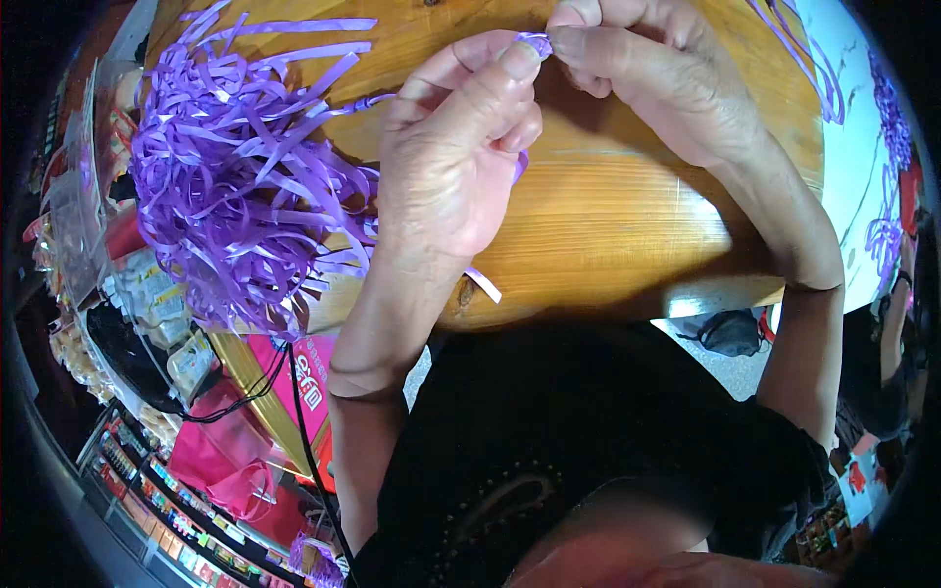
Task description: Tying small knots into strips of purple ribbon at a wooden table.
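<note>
Between my two hands, at the far middle of the wooden table, is a purple ribbon (538, 42). My left hand (461, 137) pinches it between thumb and forefinger. Fingertips of my right hand (627, 59) are closed at the ribbon's other side, close to the left thumb. Part of a purple strip shows under my left palm, and a pale ribbon end (484, 285) sticks out beside the left wrist. A big tangled heap of purple ribbons (245, 186) lies to the left of my left hand, some strips reaching toward it.
The wooden table (627, 235) has a rounded near edge. At the right, a white marbled surface (848, 186) carries more purple ribbons (884, 235). Plastic-wrapped packages (147, 294), a pink bag (230, 461) and a black cord (304, 431) are at the left. Another person's arm (892, 328) shows far right.
</note>
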Tool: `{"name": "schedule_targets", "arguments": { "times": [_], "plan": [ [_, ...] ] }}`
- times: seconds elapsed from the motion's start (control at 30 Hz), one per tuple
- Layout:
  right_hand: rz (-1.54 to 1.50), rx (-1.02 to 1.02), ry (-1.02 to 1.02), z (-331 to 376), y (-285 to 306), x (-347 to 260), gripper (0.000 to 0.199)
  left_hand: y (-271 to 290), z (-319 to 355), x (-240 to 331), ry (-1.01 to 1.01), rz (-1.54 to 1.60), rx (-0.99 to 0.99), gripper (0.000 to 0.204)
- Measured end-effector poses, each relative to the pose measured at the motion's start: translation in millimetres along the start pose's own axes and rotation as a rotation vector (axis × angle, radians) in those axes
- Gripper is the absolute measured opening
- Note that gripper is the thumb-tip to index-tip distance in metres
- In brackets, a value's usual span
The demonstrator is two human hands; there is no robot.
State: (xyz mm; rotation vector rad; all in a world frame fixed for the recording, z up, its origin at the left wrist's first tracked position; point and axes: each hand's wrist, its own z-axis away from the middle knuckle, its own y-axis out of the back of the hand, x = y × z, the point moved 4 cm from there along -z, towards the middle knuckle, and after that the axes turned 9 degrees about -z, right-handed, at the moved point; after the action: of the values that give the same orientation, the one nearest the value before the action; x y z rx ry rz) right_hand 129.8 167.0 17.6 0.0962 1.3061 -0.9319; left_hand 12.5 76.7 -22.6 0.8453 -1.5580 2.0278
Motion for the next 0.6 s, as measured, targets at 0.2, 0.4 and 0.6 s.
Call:
{"name": "schedule_targets", "arguments": {
  "times": [0.2, 0.4, 0.6],
  "plan": [
    [0.161, -0.291, 0.526, -1, -11, -15, 0.006, -4, 3, 5, -0.110, -0.104, 0.069, 0.013],
    [0.210, 0.051, 0.083, 8, -4, -9, 0.005, -13, 7, 9, -0.303, -0.445, 0.178, 0.011],
    [0.237, -0.232, 0.535, -18, 5, 2, 0.005, -15, 6, 9, -0.441, -0.587, 0.275, 0.009]
  ]
}}
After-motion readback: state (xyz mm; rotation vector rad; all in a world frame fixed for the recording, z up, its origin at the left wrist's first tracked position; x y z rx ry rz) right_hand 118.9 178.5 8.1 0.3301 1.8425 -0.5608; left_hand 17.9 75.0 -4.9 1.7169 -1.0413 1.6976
